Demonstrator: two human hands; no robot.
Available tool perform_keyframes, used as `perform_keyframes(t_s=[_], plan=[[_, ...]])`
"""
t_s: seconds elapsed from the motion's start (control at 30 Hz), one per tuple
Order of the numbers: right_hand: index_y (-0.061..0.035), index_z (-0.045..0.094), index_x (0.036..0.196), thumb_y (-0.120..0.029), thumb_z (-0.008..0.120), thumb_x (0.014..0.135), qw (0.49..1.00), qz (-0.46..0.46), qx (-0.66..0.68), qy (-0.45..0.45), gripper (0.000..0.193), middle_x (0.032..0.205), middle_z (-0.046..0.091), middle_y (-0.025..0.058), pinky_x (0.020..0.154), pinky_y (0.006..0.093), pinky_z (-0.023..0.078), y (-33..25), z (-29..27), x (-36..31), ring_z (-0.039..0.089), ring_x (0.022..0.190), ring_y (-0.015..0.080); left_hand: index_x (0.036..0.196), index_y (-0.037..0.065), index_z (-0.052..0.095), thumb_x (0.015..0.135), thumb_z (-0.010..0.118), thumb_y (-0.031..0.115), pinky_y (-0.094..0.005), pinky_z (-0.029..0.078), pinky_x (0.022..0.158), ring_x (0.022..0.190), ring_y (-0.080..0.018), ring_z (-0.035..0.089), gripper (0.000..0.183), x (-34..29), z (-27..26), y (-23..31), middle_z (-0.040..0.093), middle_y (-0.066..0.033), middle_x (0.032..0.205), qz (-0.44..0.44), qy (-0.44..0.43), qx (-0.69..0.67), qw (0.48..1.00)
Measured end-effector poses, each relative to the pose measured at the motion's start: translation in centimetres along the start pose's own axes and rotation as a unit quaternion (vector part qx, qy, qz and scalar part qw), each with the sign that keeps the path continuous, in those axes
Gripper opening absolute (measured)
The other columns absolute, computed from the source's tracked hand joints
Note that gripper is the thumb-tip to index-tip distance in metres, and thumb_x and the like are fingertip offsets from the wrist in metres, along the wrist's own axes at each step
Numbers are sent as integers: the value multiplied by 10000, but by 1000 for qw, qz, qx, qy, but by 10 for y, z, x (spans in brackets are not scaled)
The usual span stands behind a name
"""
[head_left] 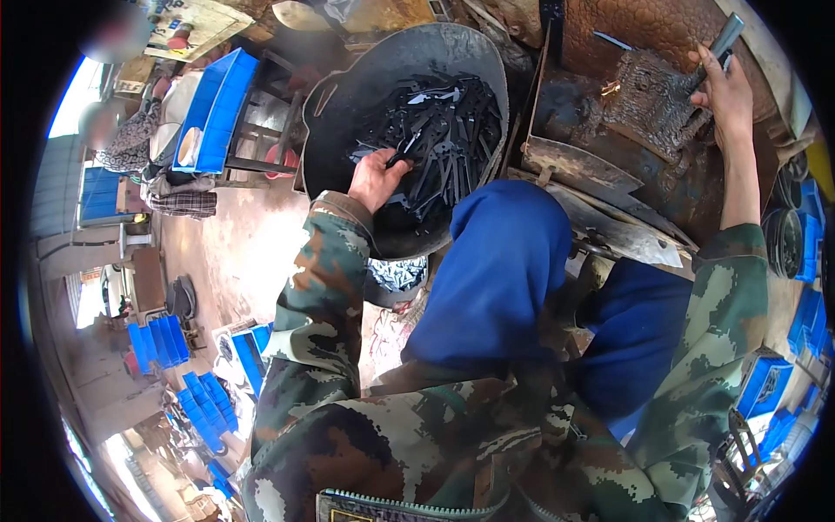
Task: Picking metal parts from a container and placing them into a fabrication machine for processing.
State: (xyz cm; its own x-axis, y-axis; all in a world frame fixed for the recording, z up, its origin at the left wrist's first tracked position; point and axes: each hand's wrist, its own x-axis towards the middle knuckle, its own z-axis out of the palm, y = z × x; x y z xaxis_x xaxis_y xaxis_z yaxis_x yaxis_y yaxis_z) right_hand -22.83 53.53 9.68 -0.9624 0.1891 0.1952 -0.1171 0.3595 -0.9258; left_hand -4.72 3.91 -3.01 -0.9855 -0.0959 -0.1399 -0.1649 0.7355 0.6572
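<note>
The big dark pan (348, 104) holds a full heap of black metal blanks (448, 130) — by my reading most of the work is left. The left hand (376, 177) pinches one blank in the heap, while the right hand (724, 91) is clamped on a flat grey piece (722, 39) up at the rusty block (652, 100).

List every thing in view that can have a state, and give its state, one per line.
left hand: closed on a dark metal piece, inside the pan
right hand: raised, gripping a flat grey metal bar
round black pan: tilted, partly filled with dark metal pieces
dark metal pieces: piled loose
flat grey metal bar: held upright, tilted
blue crate: open, on a stand
</note>
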Motion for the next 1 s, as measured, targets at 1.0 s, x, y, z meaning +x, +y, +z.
perform_keyframes(t_s=[1.0], plan=[[-23,603,1192,-194,509,990,985,-86,105,-103,281,1058,648,56,859,316,498,124,-87,78,602,979,161,945,10,691,866,565,251,-495,504,780,840,-433,642,283,44,88,393,665,-240,840,321,-7,-325,889]])
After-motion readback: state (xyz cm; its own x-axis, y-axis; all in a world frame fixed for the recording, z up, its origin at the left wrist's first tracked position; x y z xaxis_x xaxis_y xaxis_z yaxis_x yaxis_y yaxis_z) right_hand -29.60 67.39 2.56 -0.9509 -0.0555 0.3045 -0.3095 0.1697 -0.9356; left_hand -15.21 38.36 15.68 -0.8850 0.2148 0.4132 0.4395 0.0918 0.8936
